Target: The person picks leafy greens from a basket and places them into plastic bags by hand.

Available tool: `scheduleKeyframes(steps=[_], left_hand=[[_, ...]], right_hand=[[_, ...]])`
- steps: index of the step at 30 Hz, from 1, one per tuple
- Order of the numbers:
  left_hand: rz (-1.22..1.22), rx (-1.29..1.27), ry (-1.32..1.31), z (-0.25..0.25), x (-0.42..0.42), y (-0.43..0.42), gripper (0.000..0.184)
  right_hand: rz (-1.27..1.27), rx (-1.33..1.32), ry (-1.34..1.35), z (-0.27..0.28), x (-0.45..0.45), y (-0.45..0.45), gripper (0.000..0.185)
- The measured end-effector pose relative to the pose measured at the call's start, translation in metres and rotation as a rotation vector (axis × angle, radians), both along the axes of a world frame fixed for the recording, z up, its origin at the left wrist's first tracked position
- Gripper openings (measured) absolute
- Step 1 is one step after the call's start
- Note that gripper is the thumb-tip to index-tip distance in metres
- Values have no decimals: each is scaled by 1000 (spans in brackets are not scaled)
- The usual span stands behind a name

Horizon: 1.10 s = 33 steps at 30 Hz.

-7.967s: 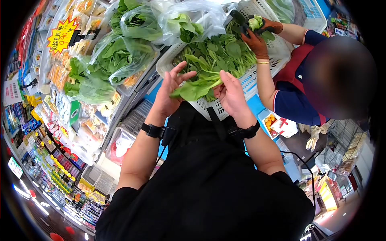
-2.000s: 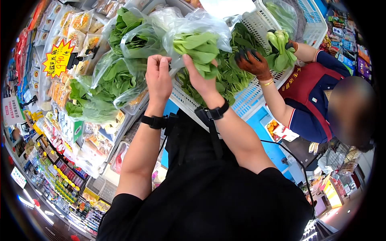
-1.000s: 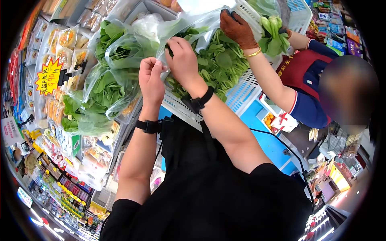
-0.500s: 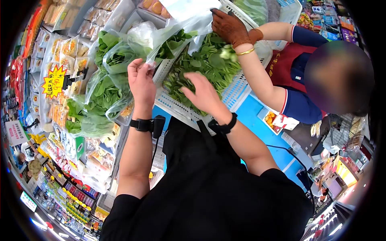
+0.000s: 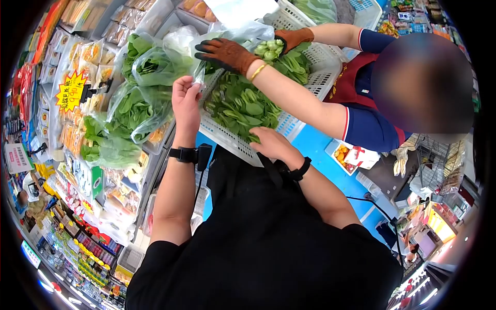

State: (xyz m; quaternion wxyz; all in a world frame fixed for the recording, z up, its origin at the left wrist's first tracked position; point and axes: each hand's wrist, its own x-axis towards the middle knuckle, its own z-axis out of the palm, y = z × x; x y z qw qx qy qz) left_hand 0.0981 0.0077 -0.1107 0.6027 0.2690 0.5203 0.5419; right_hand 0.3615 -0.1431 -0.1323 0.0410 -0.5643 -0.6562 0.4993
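My left hand (image 5: 186, 105) pinches the near edge of a clear plastic bag (image 5: 198, 70) between thumb and fingers. Some leafy greens show inside that bag. My right hand (image 5: 275, 144) is at the near rim of a white basket (image 5: 231, 143), its fingertips against the loose greens (image 5: 243, 106); whether it grips any is hidden. A co-worker's gloved hand (image 5: 227, 54) lies spread over the bag, just beyond my left hand. The co-worker's other gloved hand (image 5: 294, 39) holds a bunch of greens (image 5: 269, 50) with pale stems over the basket.
Filled bags of greens (image 5: 137, 108) lie on the packaged-food display at left, beside a yellow price sign (image 5: 71, 92). The co-worker (image 5: 361, 88) leans in from the right. A box of orange fruit (image 5: 342, 153) is low at right, near a wire cart (image 5: 434, 160).
My right hand has left the bag and come down to the basket's near side. My left hand stays on the bag's edge. The co-worker's gloved hands have moved left, with greens, towards the bag.
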Motion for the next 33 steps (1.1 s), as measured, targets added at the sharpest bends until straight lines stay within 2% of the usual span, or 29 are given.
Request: scheduleKeyframes(steps=[6, 7, 10, 14, 18, 21, 23, 24, 26, 30, 32, 33], left_hand=[[-36, 26, 5, -6, -2, -4, 23], [-47, 28, 5, -5, -2, -4, 23], [-67, 30, 16, -2, -1, -4, 23], [-162, 137, -38, -3, -5, 1, 27], [-178, 136, -3, 14, 6, 3, 30], [-294, 107, -3, 8, 20, 1, 31], [-322, 78, 1, -3, 25, -4, 26], [-335, 57, 23, -3, 26, -7, 24], [-335, 20, 5, -4, 25, -9, 22], [-324, -45, -75, -8, 22, -6, 19], [-340, -50, -64, -6, 20, -3, 19], [-352, -50, -59, -5, 19, -1, 18]], right_hand=[[19, -16, -13, -8, -11, 13, 51], [-30, -89, -32, -18, -11, 13, 51], [1, -88, -131, -52, -10, 7, 50], [193, -403, -296, -48, -14, 16, 44], [170, -435, -293, -61, -14, 15, 44], [163, -360, -343, -82, -17, 19, 44], [3, -319, -285, -97, -19, 24, 42], [4, -322, -284, -113, -20, 24, 42], [14, 10, -281, -147, -21, 26, 41], [-62, 73, -343, -179, -37, 47, 42], [-2, 330, -501, -206, -44, 50, 48], [34, 258, -521, -211, -47, 58, 50]])
